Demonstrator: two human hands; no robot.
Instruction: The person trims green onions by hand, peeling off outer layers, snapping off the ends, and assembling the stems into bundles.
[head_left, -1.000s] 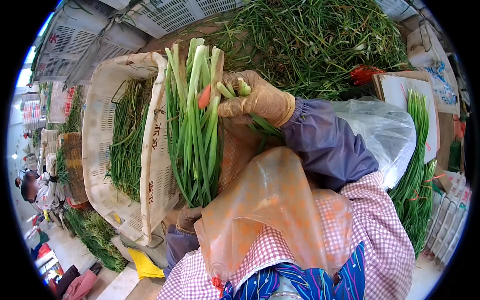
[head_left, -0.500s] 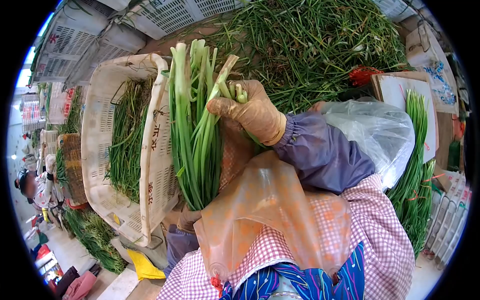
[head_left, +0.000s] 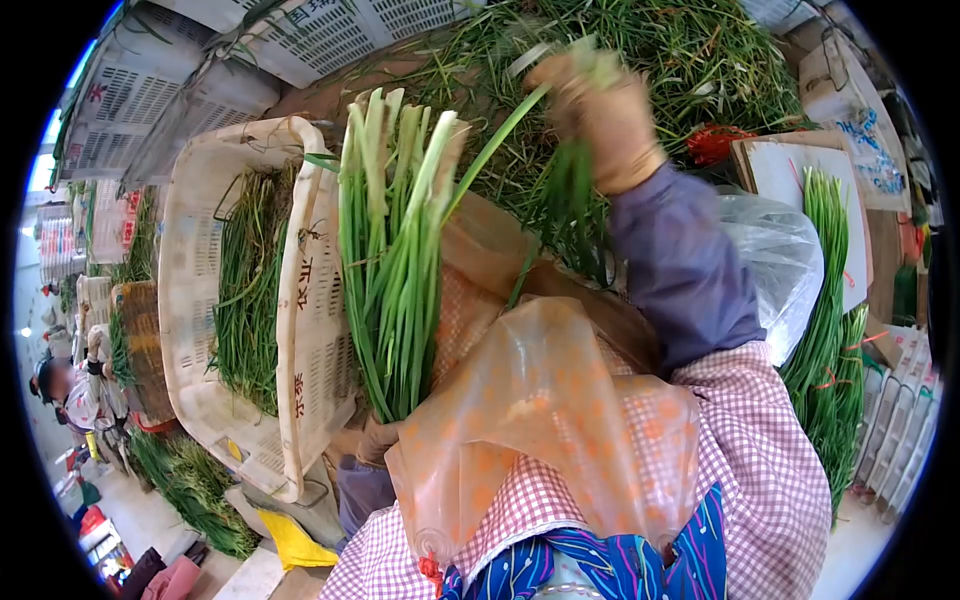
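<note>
A bunch of garlic chives [head_left: 392, 270] stands upright before me, pale cut ends up and green leaves down. My left hand [head_left: 378, 440], mostly hidden below the leaves, is closed round its lower end. One stalk leans out of the bunch to the right, toward my right hand [head_left: 610, 120]. That hand is smeared by motion, raised over the heap and closed on some loose chives [head_left: 570, 195], whose leaves hang beneath it. Gloves cover my hands. An orange-spotted plastic apron [head_left: 540, 400] covers my lap.
At left a white plastic crate [head_left: 300, 340] holds more chives. A heap of loose leaves [head_left: 480, 60] lies ahead. To the right are a clear plastic bag [head_left: 770, 250] and tied chive bundles [head_left: 825, 240] against a white board [head_left: 790, 165]. Another person [head_left: 75, 385] is far left.
My right hand has moved up and right, away from the bunch, taking some loose chives with it. My left hand and the bunch stay nearly in place.
</note>
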